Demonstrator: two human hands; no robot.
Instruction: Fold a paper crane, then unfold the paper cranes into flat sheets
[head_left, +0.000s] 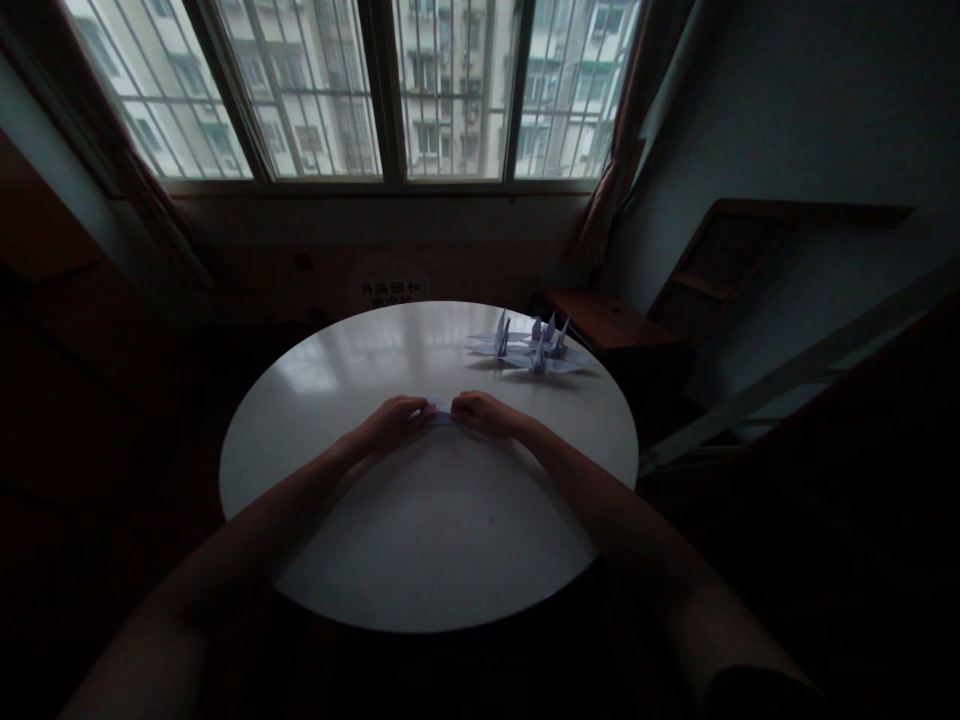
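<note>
A small folded piece of white paper (440, 411) lies between my two hands near the middle of the round white table (442, 540). From the left, my left hand (398, 420) pinches one end of it. The other end is gripped by the curled fingers of my right hand (480, 411). My fingers cover much of the paper, so its full shape is hidden. Beyond my right hand, at the table's far right, stand several folded paper cranes (538, 355) with spread wings, grouped close together.
A barred window (390, 100) with curtains lets in light behind the table. To the right, past the table's edge, are a low reddish wooden surface (600, 318) and a wooden frame (720, 255) by the wall. The room around is dark.
</note>
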